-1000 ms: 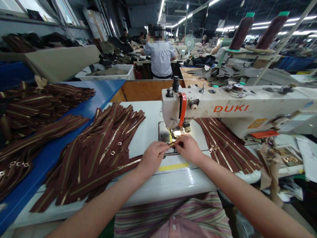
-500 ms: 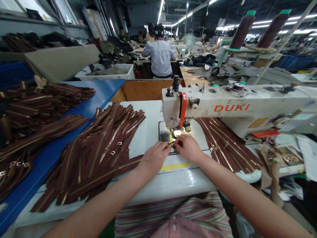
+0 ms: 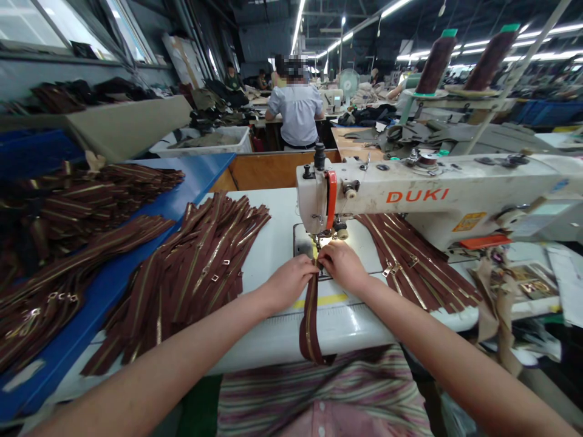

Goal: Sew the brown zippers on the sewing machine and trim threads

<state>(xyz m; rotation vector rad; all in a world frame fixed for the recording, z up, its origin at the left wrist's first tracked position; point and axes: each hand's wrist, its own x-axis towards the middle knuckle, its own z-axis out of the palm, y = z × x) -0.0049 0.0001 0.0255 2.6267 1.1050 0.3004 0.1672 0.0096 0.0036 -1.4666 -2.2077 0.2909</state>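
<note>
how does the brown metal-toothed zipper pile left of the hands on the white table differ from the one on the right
The left pile looks bigger and thicker; the right pile is smaller and flatter. The left pile sits in the open; the right pile runs partly under the machine arm. Both have gold-coloured teeth.

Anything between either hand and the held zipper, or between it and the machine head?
Nothing visible for the hands: left hand and right hand both pinch the zipper. Right fingers partly hide the gap under the machine head; can't rule out anything there.
</note>
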